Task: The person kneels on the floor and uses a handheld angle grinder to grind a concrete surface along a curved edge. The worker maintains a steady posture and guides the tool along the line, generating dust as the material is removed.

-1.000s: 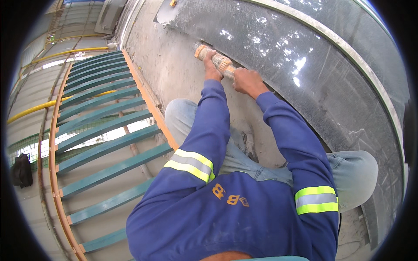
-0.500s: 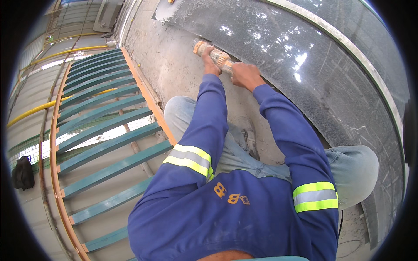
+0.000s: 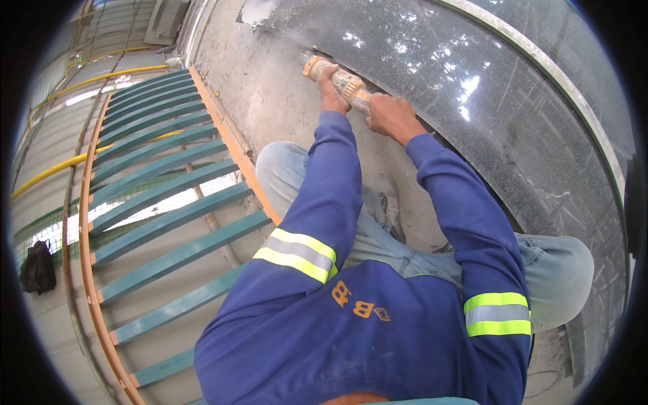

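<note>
Blue-sleeved, the right hand (image 3: 393,116) clasped the rear of a dusty orange power tool (image 3: 351,86); farther forward, the left hand (image 3: 329,89) gripped its body. Its long axis ran forward-left, just beside the dark slab's (image 3: 432,94) edge, right hand nearer.

Slatted frame (image 3: 172,221) left of power tool (image 3: 352,86)

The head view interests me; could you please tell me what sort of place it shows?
Probably a building site or rough workshop, judging by the dusty power tool beside the dark, glossy slab, the bare, dusty floor and the slatted frame.
</note>
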Motion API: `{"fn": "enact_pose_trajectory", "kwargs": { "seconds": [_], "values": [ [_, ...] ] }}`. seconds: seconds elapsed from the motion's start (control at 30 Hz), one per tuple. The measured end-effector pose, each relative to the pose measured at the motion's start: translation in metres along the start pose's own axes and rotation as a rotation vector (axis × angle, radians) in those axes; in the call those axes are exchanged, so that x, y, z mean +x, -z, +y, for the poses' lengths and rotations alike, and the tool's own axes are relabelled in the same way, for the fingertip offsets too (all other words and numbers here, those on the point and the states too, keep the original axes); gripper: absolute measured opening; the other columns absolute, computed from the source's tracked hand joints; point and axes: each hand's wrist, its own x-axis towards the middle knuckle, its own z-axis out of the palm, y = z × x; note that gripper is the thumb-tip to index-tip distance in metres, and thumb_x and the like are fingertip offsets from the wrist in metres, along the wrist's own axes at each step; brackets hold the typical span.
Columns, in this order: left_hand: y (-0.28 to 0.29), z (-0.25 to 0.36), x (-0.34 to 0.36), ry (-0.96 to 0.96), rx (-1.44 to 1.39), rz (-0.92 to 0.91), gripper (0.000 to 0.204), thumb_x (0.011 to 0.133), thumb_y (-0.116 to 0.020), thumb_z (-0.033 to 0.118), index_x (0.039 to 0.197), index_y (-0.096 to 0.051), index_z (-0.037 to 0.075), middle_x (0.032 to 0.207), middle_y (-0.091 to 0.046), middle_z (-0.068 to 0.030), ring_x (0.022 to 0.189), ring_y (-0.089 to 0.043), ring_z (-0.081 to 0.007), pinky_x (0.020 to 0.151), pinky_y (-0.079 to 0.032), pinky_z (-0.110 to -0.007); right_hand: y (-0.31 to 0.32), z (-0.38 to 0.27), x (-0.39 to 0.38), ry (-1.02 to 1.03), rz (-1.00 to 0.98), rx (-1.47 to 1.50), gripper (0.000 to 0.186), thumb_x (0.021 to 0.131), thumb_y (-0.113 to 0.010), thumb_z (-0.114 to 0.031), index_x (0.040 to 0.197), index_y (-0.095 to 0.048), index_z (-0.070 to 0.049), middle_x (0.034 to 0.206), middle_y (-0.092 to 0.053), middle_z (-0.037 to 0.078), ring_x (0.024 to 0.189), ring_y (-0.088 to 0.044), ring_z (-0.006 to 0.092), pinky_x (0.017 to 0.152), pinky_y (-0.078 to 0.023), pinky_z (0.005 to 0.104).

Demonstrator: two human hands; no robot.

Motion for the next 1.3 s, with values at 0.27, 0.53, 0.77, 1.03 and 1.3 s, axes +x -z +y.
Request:
{"fn": "enact_pose_trajectory", "kwargs": {
  "seconds": [0.27,0.53,0.77,1.03,1.3],
  "values": [
    [-0.003,-0.003,0.007,-0.016,0.058,0.035,0.038,0.074,-0.067,0.027,0.103,-0.052,0.009,0.088,-0.054,-0.0096,0.075,-0.061,-0.0294,0.067,-0.056,-0.049,-0.008,0.007,0.012,0.017,0.016,-0.022,0.026,0.077,-0.066,-0.013,0.100,-0.070,0.000,0.103,-0.071,0.018,0.094,-0.071,0.0334,0.079,-0.056,0.0432],
    [-0.002,0.001,0.005,-0.007,0.008,-0.001,0.033,0.075,-0.065,0.025,0.101,-0.054,0.008,0.085,-0.056,-0.0098,0.071,-0.062,-0.0292,0.066,-0.056,-0.048,-0.007,0.007,0.017,0.034,-0.020,-0.003,0.033,0.077,-0.070,-0.022,0.098,-0.065,0.003,0.100,-0.070,0.023,0.094,-0.069,0.0386,0.082,-0.055,0.0459],
    [-0.008,0.002,-0.004,0.016,-0.042,0.017,0.033,0.075,-0.067,0.022,0.101,-0.052,0.007,0.084,-0.056,-0.0108,0.068,-0.062,-0.0294,0.063,-0.057,-0.047,0.002,0.005,0.003,0.047,-0.005,-0.013,0.034,0.077,-0.071,-0.024,0.096,-0.065,0.003,0.098,-0.070,0.025,0.094,-0.068,0.0400,0.081,-0.055,0.0466],
    [-0.010,0.001,-0.007,0.009,-0.027,0.067,0.031,0.074,-0.067,0.023,0.098,-0.054,0.006,0.080,-0.056,-0.0096,0.067,-0.062,-0.0292,0.064,-0.057,-0.048,-0.003,0.008,0.003,0.045,0.010,0.016,0.034,0.076,-0.071,-0.024,0.096,-0.065,0.003,0.097,-0.070,0.024,0.093,-0.069,0.0393,0.081,-0.055,0.0471],
    [-0.001,-0.001,0.008,0.009,-0.016,0.019,0.030,0.075,-0.066,0.024,0.097,-0.054,0.008,0.082,-0.057,-0.0099,0.068,-0.063,-0.0297,0.064,-0.057,-0.048,-0.014,0.012,0.019,0.057,0.005,-0.009,0.034,0.076,-0.068,-0.022,0.098,-0.065,0.004,0.097,-0.070,0.024,0.092,-0.069,0.0395,0.080,-0.055,0.0472]
  ]
}}
